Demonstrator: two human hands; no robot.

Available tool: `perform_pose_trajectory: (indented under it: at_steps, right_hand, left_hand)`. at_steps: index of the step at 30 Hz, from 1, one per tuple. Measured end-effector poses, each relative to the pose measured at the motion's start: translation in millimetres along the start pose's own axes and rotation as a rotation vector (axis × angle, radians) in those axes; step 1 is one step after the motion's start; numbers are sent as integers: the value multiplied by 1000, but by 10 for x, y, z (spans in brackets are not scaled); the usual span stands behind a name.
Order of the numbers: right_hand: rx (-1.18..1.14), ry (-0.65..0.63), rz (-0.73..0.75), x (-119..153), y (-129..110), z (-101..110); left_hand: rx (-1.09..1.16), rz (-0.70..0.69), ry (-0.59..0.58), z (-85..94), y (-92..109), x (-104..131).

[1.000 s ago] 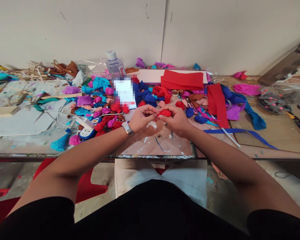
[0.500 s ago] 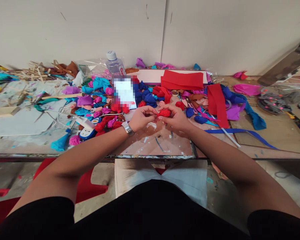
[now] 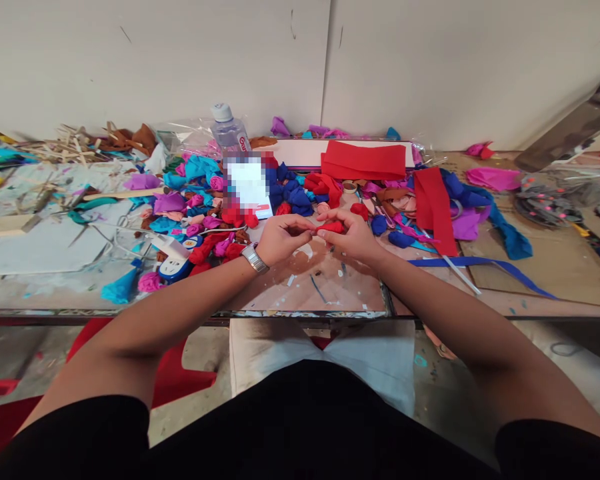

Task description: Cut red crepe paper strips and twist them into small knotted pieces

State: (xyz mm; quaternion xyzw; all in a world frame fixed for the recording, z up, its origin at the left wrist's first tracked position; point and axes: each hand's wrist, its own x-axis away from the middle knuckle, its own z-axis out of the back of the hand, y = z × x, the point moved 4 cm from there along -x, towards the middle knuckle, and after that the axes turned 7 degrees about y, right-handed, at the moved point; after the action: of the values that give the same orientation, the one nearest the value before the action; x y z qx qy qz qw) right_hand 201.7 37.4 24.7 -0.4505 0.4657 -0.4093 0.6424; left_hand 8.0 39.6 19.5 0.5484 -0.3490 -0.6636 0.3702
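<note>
A small bunched red crepe paper flower [image 3: 332,227] is held just above the near part of the table. The curled fingers of my right hand [image 3: 356,235] wrap around its body, with the thumb lying along it. From the other side, my left hand [image 3: 284,239] pinches the flower's narrow end between thumb and fingers; the fingertips partly hide that end. Behind my hands lies a heap of crumpled paper pieces, among them a blue paper bunch [image 3: 297,193] and a red one [image 3: 250,220]. Folded red crepe paper [image 3: 365,160] rests farther back.
A bottle [image 3: 230,133] stands behind a lit phone [image 3: 253,183]. Left of my hands are a power strip [image 3: 173,257] and its cable. A red paper strip [image 3: 435,210] and a blue ribbon [image 3: 495,265] lie to the right. Wooden sticks [image 3: 87,143] are piled at back left.
The red flower has turned in my fingers and shows a smoother, narrower side. My right thumb and fingers have shifted slightly over it. Both arms stay nearly in place.
</note>
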Motion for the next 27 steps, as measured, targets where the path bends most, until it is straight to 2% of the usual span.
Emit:
perform_pose_trajectory:
  at_steps: [6, 11, 17, 22, 27]
  right_hand:
    - [46, 30, 69, -24, -18, 22]
    - [96, 42, 52, -23, -1, 29]
    - [111, 60, 142, -12, -82, 14]
    - [80, 80, 142, -12, -53, 7]
    - [16, 75, 134, -50, 87, 22]
  left_hand:
    - [-73, -41, 3, 7, 3, -6]
    - [-104, -11, 0, 13, 4, -6]
    - [-104, -5, -4, 9, -4, 1]
    - [-48, 62, -15, -6, -60, 2]
    - [73, 143, -31, -17, -138, -2]
